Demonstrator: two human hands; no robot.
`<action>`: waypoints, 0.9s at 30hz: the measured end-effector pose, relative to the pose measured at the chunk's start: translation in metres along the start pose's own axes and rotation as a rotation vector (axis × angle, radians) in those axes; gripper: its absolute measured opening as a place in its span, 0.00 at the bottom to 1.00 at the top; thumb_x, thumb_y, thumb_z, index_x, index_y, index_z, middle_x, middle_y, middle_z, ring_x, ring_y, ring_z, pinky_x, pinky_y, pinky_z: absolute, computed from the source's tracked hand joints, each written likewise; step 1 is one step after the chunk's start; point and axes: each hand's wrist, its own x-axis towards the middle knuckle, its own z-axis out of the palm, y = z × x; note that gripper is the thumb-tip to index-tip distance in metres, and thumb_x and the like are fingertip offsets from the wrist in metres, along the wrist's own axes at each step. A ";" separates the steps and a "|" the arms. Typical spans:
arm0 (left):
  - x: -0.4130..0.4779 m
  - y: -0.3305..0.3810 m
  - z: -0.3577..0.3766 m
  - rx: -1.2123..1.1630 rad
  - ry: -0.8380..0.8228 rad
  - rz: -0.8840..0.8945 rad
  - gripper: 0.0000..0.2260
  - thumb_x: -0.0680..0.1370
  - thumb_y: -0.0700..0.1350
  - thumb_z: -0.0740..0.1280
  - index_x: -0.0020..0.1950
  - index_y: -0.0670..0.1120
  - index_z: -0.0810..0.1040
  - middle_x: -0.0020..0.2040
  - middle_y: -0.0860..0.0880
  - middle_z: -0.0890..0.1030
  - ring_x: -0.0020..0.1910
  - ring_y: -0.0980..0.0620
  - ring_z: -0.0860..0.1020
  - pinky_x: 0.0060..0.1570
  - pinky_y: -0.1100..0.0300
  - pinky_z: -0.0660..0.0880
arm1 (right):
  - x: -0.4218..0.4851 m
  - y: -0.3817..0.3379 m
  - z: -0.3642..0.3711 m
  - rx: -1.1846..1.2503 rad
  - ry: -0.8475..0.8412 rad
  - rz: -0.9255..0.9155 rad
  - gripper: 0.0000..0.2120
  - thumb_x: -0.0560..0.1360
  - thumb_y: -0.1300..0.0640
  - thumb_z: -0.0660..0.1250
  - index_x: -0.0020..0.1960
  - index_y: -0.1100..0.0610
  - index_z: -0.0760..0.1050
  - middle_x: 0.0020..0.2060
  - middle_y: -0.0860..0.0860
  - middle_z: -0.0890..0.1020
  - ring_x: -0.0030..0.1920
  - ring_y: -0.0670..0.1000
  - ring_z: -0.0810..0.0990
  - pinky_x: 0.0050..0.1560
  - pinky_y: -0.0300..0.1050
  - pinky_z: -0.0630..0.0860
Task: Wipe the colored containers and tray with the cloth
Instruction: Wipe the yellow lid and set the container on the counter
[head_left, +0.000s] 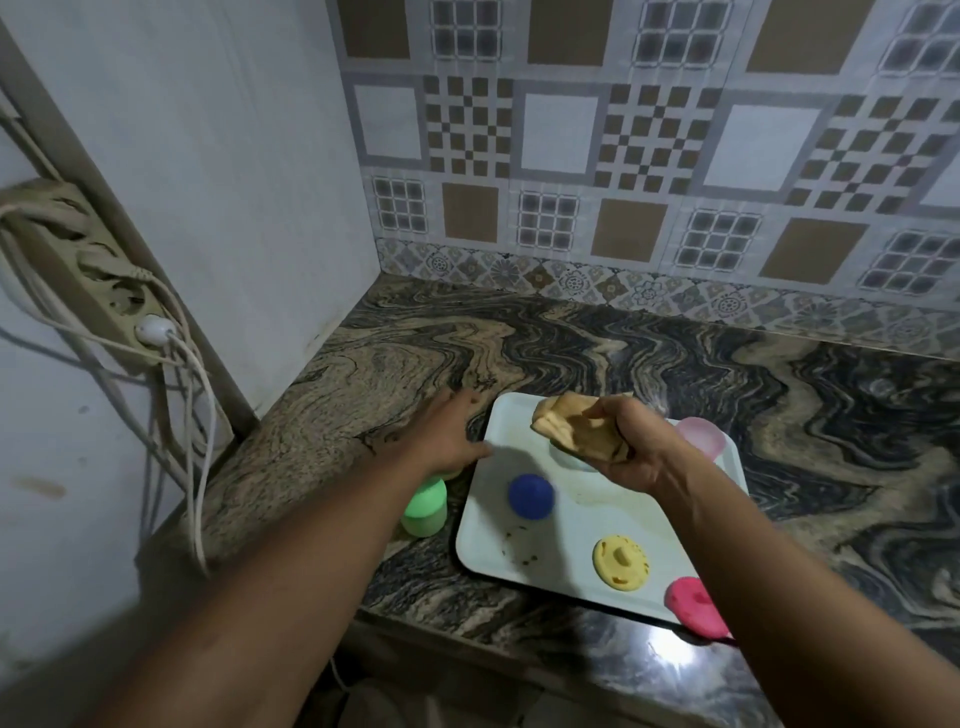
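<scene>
A white tray (561, 551) with brown smudges lies on the marble counter. On it stand a blue container (530, 495), a yellow lid (621, 563), a bright pink lid (693, 605) at the near right corner and a pale pink container (701, 436) at the far right. A green container (426, 506) stands on the counter left of the tray. My right hand (631, 449) holds a bunched tan cloth (571, 423) above the tray's far part. My left hand (449, 428) hovers with fingers spread over the counter by the tray's left edge, holding nothing.
The marble counter (779, 415) runs back to a patterned tile wall. A white side wall closes the left. A power strip (98, 275) with hanging cables is fixed at the far left. The counter's front edge runs just below the tray.
</scene>
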 end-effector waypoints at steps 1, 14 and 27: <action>-0.004 0.011 0.001 -0.006 0.037 0.061 0.31 0.73 0.56 0.74 0.73 0.51 0.68 0.71 0.45 0.68 0.69 0.43 0.70 0.64 0.48 0.72 | -0.004 -0.008 -0.007 0.012 -0.007 -0.029 0.12 0.79 0.68 0.55 0.59 0.67 0.74 0.42 0.64 0.86 0.38 0.62 0.87 0.32 0.53 0.84; -0.055 0.127 0.104 0.330 -0.225 0.537 0.16 0.80 0.48 0.68 0.68 0.53 0.77 0.64 0.49 0.77 0.63 0.45 0.73 0.52 0.48 0.75 | -0.030 0.001 -0.141 -0.134 0.131 -0.079 0.16 0.73 0.69 0.58 0.56 0.68 0.80 0.42 0.60 0.83 0.40 0.61 0.83 0.49 0.58 0.83; -0.058 0.139 0.119 0.426 -0.139 0.593 0.07 0.81 0.47 0.65 0.57 0.48 0.78 0.51 0.46 0.80 0.53 0.41 0.77 0.40 0.51 0.71 | -0.029 0.049 -0.173 -0.684 0.042 -0.251 0.17 0.76 0.73 0.58 0.39 0.60 0.82 0.34 0.55 0.83 0.36 0.54 0.81 0.39 0.47 0.80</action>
